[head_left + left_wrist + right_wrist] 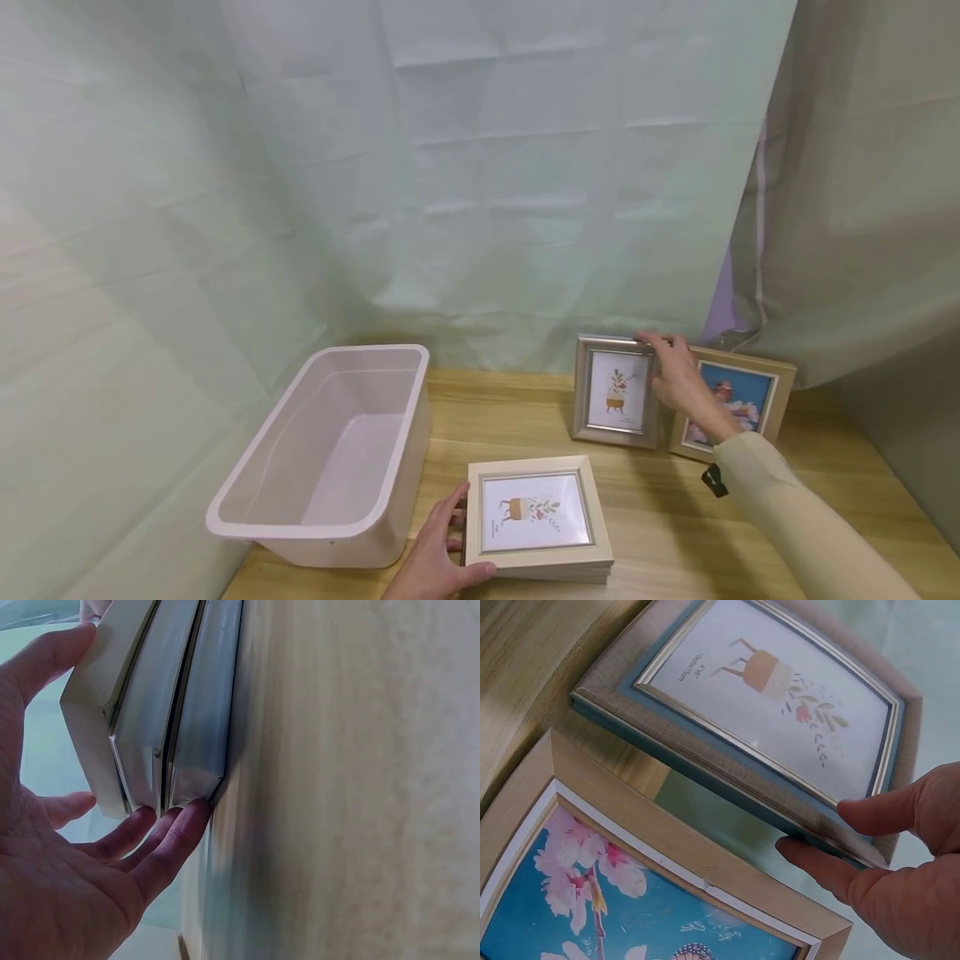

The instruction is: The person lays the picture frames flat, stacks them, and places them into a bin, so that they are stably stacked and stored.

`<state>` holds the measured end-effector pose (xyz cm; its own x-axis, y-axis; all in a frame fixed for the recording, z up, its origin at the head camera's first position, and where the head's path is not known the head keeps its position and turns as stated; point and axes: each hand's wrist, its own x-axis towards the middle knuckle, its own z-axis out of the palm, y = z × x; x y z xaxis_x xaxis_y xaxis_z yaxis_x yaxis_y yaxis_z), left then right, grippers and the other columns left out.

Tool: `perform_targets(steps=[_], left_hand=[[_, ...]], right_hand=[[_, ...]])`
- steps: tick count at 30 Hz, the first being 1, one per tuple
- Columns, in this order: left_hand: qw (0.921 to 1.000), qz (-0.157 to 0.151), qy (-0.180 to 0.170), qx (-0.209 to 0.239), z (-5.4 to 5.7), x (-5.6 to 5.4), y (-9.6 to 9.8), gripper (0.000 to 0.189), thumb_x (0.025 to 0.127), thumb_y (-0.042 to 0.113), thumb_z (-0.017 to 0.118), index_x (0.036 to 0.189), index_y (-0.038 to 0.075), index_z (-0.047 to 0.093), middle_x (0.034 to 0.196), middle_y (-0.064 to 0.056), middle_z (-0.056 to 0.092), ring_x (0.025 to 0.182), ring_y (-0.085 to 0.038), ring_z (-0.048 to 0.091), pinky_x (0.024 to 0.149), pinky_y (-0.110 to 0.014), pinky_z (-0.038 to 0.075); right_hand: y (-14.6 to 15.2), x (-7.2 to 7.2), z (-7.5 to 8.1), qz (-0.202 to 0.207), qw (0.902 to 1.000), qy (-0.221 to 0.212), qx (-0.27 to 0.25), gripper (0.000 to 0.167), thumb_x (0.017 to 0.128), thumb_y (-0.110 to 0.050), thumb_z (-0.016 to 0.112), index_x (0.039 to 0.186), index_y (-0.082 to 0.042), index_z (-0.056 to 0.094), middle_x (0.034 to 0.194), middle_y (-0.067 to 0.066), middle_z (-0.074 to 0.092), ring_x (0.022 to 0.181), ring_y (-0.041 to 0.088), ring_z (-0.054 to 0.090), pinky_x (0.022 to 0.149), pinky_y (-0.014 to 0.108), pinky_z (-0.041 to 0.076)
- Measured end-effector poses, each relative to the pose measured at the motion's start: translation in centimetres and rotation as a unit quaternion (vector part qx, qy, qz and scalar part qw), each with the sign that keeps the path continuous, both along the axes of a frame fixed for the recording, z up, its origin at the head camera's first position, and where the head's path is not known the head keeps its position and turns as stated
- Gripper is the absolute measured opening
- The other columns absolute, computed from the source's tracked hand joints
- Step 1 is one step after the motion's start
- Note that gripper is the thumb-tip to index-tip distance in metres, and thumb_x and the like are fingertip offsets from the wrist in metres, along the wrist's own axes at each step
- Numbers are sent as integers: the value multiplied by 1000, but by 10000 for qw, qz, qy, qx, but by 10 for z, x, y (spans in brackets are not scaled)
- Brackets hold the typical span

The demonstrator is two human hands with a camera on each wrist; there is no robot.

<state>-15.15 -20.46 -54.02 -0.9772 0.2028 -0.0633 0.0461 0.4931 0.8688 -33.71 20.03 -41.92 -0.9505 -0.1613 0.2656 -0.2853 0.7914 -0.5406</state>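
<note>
My right hand (678, 375) pinches the upper right corner of a grey-brown picture frame (581, 392), which stands upright at the back and shows a potted plant print. In the right wrist view, the thumb lies on its front and a finger against its side edge. Beside it stands a light wood frame (784, 400) with a blossom picture, partly behind my right arm. My left hand (432, 560) touches the left end of a flat stack of frames (142, 712), fingers spread along the edges. A cream frame (602, 533) with a plant print tops that stack.
A deep white plastic bin (411, 467) stands left of the stack on the wood-grain table (510, 404). Pale green cloth (487, 208) hangs behind and to the left. A grey curtain (862, 208) hangs at the right.
</note>
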Motion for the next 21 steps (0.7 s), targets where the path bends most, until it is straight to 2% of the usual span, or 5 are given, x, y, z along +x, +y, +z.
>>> perform_targets(steps=[6,10,15,18,21], left_hand=[[9998,13,-174,51,4,0,1,121,76,30,100,173,16,28,154,-22,50,121,-31,64,92,-30,59],[9999,3,-158,56,5,0,1,117,78,28,99,172,16,31,151,-21,51,112,-29,67,90,-32,59],[9977,425,390,356,10,0,4,103,77,19,97,163,7,42,151,-21,54,119,-34,65,89,-32,62],[9925,785,780,528,15,-1,6,95,78,17,96,158,5,47,151,-21,57,121,-37,64,90,-34,63],[9875,1029,1052,571,22,-1,8,89,79,17,94,156,8,51,148,-21,60,122,-29,64,90,-34,63]], right_hand=[[4,-2,1,-96,9999,-43,50,84,79,26,55,157,-3,48,152,50,36,129,69,52,86,65,61],[8,-2,0,-128,9999,21,-42,82,78,25,52,155,-4,51,146,46,41,117,61,57,83,59,59],[13,0,-2,-139,9994,233,-215,77,78,22,53,150,-3,59,128,37,51,94,38,55,72,39,47],[13,3,-4,-163,9988,365,-297,74,78,21,57,149,-2,63,121,32,55,94,35,53,73,35,44],[13,8,-4,-240,9981,409,-397,72,79,18,61,148,-2,65,120,31,57,100,37,53,77,37,46]])
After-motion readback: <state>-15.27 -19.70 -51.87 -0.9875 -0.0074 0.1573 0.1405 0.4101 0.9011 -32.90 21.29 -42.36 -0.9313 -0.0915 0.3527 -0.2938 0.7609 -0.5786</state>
